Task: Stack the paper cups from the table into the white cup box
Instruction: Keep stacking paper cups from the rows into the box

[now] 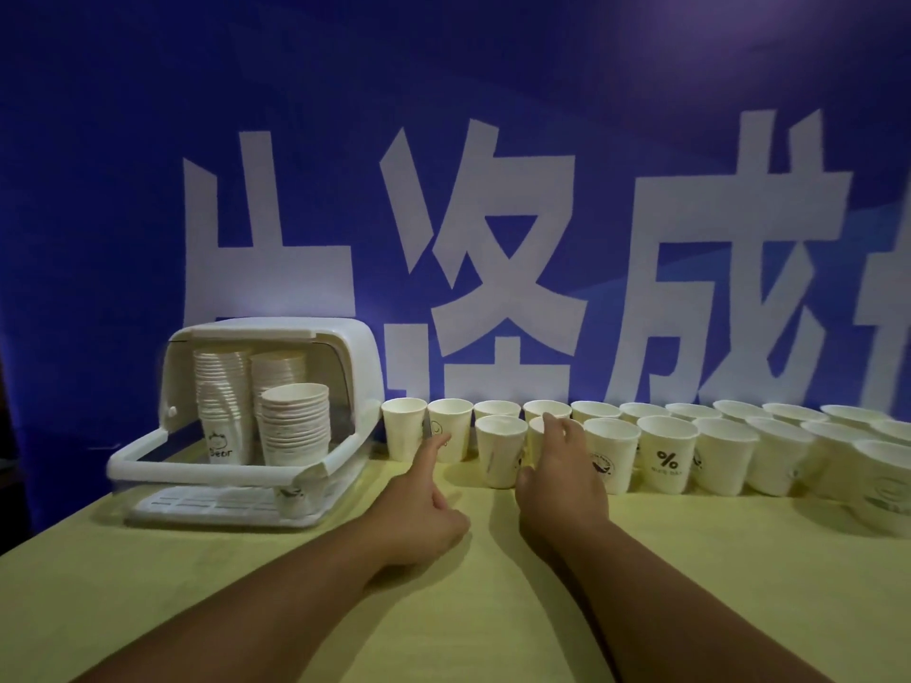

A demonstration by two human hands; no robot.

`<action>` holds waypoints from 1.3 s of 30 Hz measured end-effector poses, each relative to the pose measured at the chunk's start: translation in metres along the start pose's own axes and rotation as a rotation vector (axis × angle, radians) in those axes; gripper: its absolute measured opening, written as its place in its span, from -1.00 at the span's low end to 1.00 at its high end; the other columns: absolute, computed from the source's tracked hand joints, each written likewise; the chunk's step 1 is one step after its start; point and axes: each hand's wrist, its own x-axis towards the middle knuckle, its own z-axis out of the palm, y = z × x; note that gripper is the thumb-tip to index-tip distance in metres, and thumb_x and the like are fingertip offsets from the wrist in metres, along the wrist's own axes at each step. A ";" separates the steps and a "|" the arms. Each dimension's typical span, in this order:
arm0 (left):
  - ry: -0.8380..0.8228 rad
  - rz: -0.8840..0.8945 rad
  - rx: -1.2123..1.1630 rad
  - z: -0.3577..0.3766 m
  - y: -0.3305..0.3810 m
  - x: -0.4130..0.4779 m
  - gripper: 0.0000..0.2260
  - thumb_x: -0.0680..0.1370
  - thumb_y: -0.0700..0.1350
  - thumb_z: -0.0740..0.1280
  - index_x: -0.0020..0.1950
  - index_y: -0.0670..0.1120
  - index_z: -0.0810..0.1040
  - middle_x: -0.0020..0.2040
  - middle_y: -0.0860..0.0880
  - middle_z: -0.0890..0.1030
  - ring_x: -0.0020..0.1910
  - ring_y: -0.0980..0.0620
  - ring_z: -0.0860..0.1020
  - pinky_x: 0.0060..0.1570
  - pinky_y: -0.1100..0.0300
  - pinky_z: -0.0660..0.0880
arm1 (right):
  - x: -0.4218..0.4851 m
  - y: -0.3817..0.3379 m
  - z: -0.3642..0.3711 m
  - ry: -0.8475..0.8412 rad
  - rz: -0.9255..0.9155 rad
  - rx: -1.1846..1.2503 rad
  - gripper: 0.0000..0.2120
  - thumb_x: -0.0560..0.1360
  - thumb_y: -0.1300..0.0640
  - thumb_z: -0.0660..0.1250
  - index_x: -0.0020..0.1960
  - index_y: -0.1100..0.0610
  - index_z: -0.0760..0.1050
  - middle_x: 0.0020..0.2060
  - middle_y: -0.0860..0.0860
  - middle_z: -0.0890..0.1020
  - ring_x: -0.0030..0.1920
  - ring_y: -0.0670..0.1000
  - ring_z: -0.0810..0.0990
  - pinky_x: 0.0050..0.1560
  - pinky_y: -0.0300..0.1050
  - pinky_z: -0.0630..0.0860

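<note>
One wide camera on the person's head looks forward, slightly down across the near table toward the far banner.

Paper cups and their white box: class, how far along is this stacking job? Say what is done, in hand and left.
Done: three stacks of white paper cups stand inside the open white plastic cup box. In hand: the right hand grips one front-row paper cup; the left hand reaches a forefinger toward another, holding nothing. Left: two rows of loose cups on the yellow table.
</note>
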 end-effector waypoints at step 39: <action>0.886 0.492 0.255 -0.098 -0.007 -0.035 -0.84 0.71 -0.06 0.20 0.01 -0.08 0.50 -0.18 -0.02 0.54 -0.25 -0.08 0.50 -0.33 -0.01 0.53 | 0.000 -0.123 -0.024 0.196 -0.232 0.596 -0.81 0.58 0.10 0.35 0.16 0.05 0.65 0.03 -0.08 0.61 0.03 -0.08 0.53 -0.03 -0.37 0.42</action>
